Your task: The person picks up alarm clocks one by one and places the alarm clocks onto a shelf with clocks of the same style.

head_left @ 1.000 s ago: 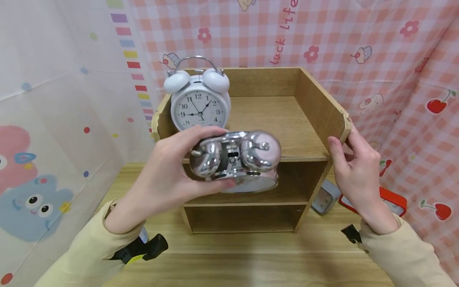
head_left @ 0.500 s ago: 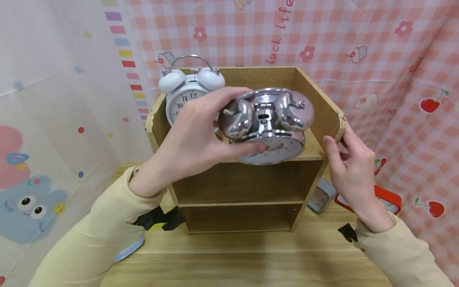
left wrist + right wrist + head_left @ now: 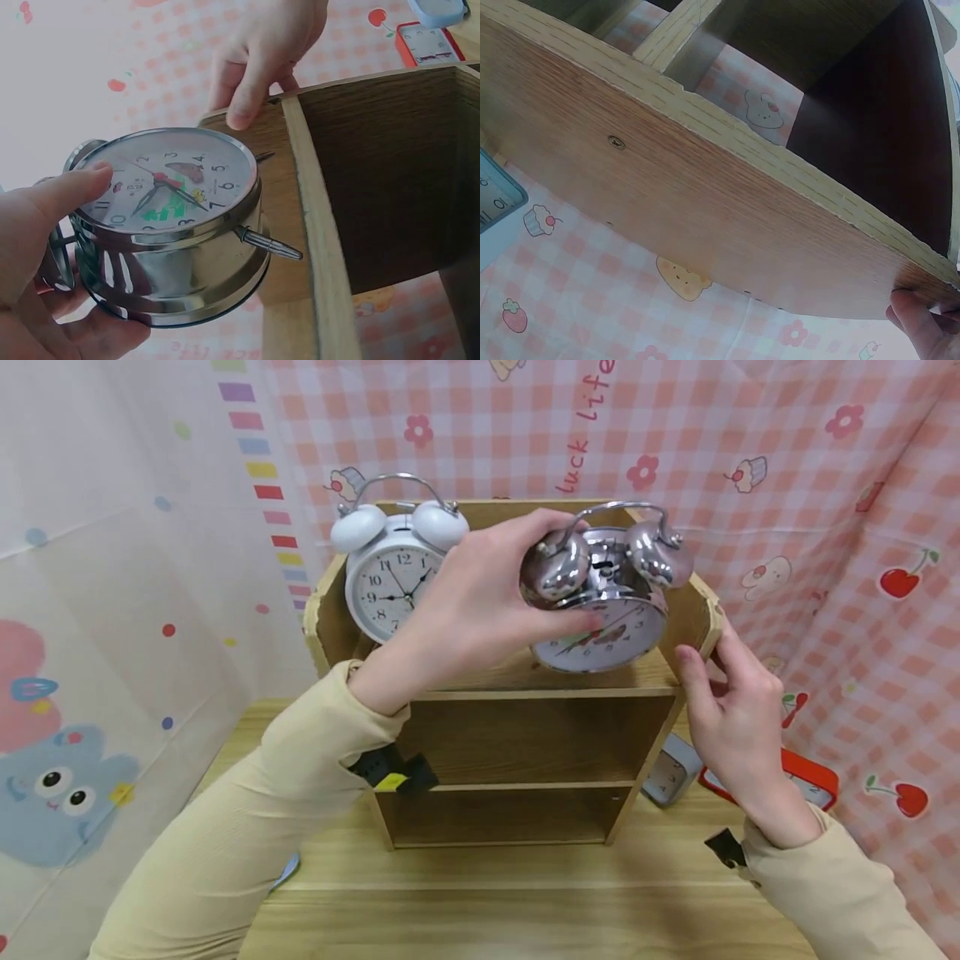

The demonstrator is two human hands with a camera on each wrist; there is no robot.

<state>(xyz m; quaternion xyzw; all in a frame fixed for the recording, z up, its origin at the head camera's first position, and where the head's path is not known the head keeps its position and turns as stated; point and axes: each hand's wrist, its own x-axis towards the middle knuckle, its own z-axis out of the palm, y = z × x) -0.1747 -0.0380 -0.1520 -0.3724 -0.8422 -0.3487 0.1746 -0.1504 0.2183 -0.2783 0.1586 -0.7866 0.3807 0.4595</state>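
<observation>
My left hand (image 3: 480,602) grips a silver twin-bell alarm clock (image 3: 633,631) from its left side, thumb across the dial and fingers behind. The clock is over the right part of the top level of a wooden shelf (image 3: 540,693), its dial tilted upward. In the left wrist view, the metal feet of the alarm clock (image 3: 172,270) point toward the shelf; whether they touch it I cannot tell. My right hand (image 3: 738,727) pinches the front edge of the shelf's right side panel. A white twin-bell alarm clock (image 3: 382,581) stands upright at the top level's left, partly behind my left hand.
Two lower compartments (image 3: 517,739) of the shelf face me. On the wooden table (image 3: 540,902), a grey clock (image 3: 670,768) and a red clock (image 3: 813,781) lie right of the shelf. Part of a blue object (image 3: 285,870) shows by my left sleeve. Patterned curtains hang behind.
My left hand has carried the silver alarm clock up and to the right, from in front of the shelf to over its top level. The dial shows more now. My right hand keeps its hold.
</observation>
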